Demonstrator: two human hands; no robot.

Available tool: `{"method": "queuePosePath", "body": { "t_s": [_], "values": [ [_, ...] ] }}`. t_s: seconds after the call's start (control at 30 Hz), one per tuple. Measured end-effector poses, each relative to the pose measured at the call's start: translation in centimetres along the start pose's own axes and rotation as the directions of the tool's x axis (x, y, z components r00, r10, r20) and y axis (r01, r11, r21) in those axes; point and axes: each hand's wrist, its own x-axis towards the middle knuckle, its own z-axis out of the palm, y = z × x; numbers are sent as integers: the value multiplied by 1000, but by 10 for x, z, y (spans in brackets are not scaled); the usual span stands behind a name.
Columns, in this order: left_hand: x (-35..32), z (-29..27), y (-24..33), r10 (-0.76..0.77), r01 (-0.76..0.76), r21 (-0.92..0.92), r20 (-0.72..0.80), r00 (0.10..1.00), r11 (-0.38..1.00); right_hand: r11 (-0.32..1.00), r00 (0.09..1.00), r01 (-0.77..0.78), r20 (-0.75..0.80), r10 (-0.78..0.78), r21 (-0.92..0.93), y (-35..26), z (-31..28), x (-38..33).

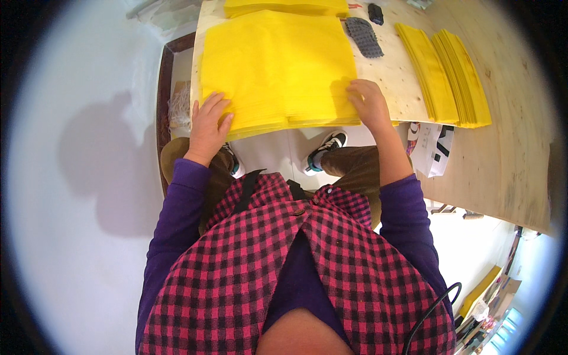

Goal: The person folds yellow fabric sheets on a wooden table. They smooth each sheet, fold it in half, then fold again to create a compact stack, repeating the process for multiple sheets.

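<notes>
A wide stack of thin yellow fabric-like sheets [278,65] lies flat on the wooden table in front of me, its near edge hanging slightly over the front. My left hand [208,125] rests on the stack's near left corner, fingers spread and thumb apart. At the right side, my right hand [370,105] touches the sheets by their near right corner with bent, loosely parted fingers. Neither hand is gripping anything that I can see. The underside of the right hand is hidden.
Another yellow stack [284,7] lies at the far edge. A grey knitted piece [364,37] and a small black object [376,13] sit right of the sheets. Two narrow yellow bundles [427,74] [462,77] lie farther right. A white bag [431,149] stands below the table [503,160].
</notes>
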Motion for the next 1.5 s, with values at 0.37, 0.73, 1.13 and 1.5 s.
{"method": "queuePosePath", "body": {
  "t_s": [0.37,0.73,1.13,1.5],
  "values": [
    [0,0,0,-1,1,18,16,1000,1000,996,997,68,28,-66,-61,-2,-4,4],
    [0,1,-2,6,-7,21,13,1000,1000,1000,997,14,72,-12,-20,-2,-10,1],
    [1,2,-3,1,-2,35,24,1000,999,990,999,38,40,-33,-136,-4,-9,5],
    [1,2,-2,9,-9,36,21,1000,999,993,997,14,74,-6,-118,-2,-9,-3]
  ]
}}
